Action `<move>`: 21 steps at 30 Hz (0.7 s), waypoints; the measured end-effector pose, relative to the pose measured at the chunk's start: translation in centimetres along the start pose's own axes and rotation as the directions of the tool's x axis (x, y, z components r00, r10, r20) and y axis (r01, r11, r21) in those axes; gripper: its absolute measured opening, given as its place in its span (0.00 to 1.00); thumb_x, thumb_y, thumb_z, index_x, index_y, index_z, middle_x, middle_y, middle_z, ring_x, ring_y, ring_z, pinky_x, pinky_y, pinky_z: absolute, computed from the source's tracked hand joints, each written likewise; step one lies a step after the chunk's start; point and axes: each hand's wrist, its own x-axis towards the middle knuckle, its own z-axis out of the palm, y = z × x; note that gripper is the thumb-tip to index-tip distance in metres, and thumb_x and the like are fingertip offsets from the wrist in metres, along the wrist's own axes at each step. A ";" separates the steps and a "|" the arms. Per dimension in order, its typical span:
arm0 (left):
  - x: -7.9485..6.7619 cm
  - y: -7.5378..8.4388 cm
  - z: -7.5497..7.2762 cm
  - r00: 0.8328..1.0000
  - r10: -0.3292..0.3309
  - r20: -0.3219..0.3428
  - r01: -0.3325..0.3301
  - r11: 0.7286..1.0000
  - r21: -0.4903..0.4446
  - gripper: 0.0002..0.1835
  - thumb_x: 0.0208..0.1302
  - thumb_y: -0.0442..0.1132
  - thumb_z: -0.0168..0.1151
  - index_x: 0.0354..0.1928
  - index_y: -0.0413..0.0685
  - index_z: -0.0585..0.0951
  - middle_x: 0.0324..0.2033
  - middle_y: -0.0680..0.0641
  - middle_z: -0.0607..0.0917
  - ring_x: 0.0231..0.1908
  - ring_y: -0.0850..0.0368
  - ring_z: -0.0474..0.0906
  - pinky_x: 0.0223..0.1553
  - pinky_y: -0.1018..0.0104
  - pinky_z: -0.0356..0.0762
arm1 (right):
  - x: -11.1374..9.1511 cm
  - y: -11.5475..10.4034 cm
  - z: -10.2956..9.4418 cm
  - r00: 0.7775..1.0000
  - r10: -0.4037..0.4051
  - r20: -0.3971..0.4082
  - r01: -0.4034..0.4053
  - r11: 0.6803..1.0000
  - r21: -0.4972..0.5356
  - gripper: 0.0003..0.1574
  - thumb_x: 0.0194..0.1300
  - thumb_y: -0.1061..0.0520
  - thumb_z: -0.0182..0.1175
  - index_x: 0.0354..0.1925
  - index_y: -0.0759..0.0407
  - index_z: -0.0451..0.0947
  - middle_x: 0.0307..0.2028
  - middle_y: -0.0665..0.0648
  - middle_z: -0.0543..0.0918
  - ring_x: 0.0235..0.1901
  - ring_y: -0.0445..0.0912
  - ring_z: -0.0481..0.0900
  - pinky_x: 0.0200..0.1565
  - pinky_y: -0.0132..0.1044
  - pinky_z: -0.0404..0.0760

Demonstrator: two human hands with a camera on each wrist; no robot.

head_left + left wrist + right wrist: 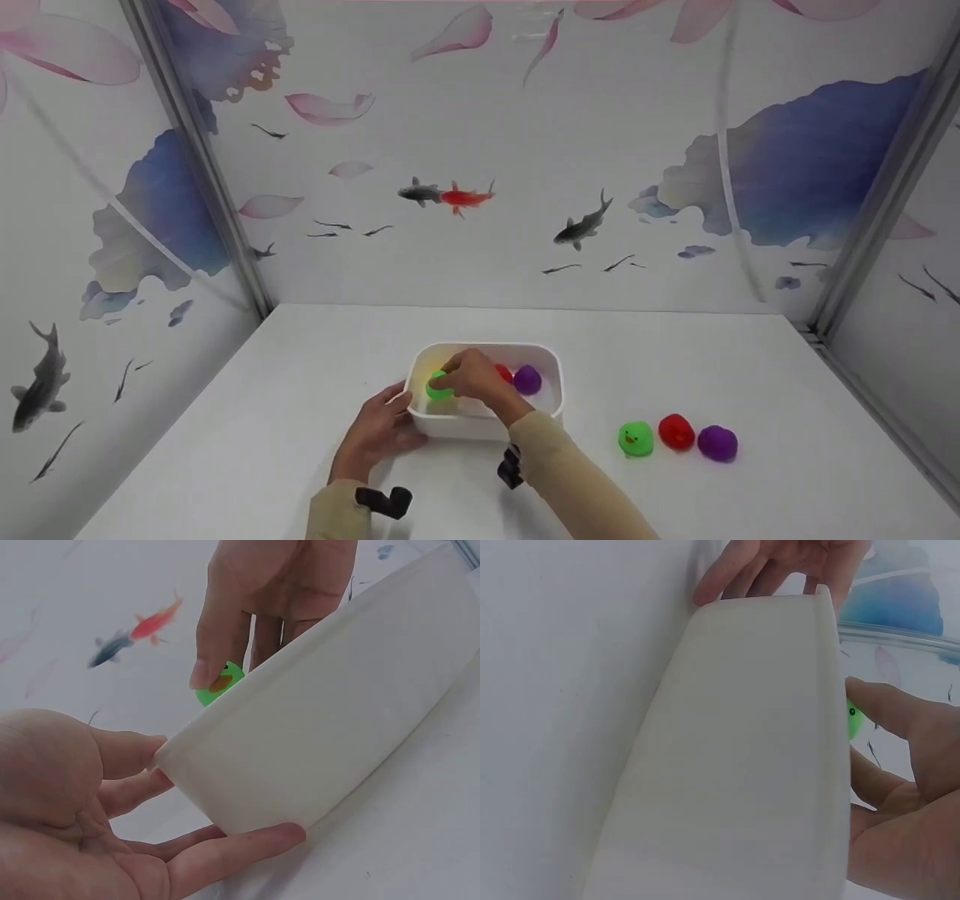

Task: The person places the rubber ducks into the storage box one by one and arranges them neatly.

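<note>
Location: the green duck (438, 394) is at the left end of the white box (465, 429), just below the centre of the head view. Right hand (476, 375): thumb and fingers pinch the duck; the duck lies at the fingertips, to the left of the palm. Left hand (375, 431): grips the box's near left corner, outside the wall, and is therefore close by, but the right hand is nearer, in contact. The box's long axis runs across the frame; the duck is roundish, with no long axis that I can make out.

Visibility: the right hand partly covers the duck and the red toy (504, 370) beside the purple toy (527, 380). In both wrist views the box wall hides the duck's lower part. I cannot tell whether it touches the box floor. Both sleeves (581, 480) are cut off at the lower edge.
</note>
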 end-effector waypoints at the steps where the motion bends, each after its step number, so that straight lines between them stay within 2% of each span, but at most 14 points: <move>1: 0.0 0.0 0.0 1.000 0.000 -0.005 0.000 1.000 0.003 0.28 0.79 0.43 0.48 0.75 0.40 0.60 0.68 0.26 0.69 0.64 0.35 0.73 0.55 0.38 0.81 | 0.1 0.1 0.2 1.000 0.004 0.002 -0.004 1.000 -0.007 0.24 0.57 0.50 0.74 0.47 0.64 0.85 0.43 0.59 0.88 0.36 0.49 0.85 0.48 0.42 0.87; 10: 0.1 0.2 0.0 1.000 -0.016 -0.019 0.017 0.999 0.046 0.29 0.79 0.44 0.48 0.76 0.39 0.59 0.70 0.26 0.67 0.68 0.32 0.69 0.56 0.41 0.82 | 0.0 0.1 1.0 0.998 0.058 -0.004 -0.058 0.995 -0.075 0.23 0.54 0.53 0.77 0.47 0.62 0.86 0.43 0.57 0.88 0.37 0.48 0.80 0.49 0.41 0.87; 17: 0.2 0.2 0.1 0.999 -0.037 -0.018 0.038 0.997 0.064 0.30 0.79 0.46 0.47 0.76 0.42 0.59 0.70 0.27 0.66 0.68 0.33 0.69 0.56 0.43 0.82 | -0.2 -0.2 1.5 0.994 0.107 -0.026 -0.108 0.991 -0.082 0.21 0.53 0.57 0.77 0.45 0.63 0.86 0.39 0.56 0.86 0.34 0.48 0.78 0.44 0.41 0.88; 21: 0.0 0.1 -0.2 0.999 -0.048 -0.022 0.049 0.997 0.057 0.30 0.79 0.46 0.47 0.76 0.42 0.58 0.70 0.28 0.67 0.68 0.33 0.69 0.57 0.43 0.81 | -0.1 -0.2 2.1 0.994 0.110 -0.021 -0.112 0.989 -0.097 0.19 0.54 0.56 0.77 0.44 0.61 0.87 0.36 0.54 0.85 0.32 0.47 0.76 0.42 0.38 0.87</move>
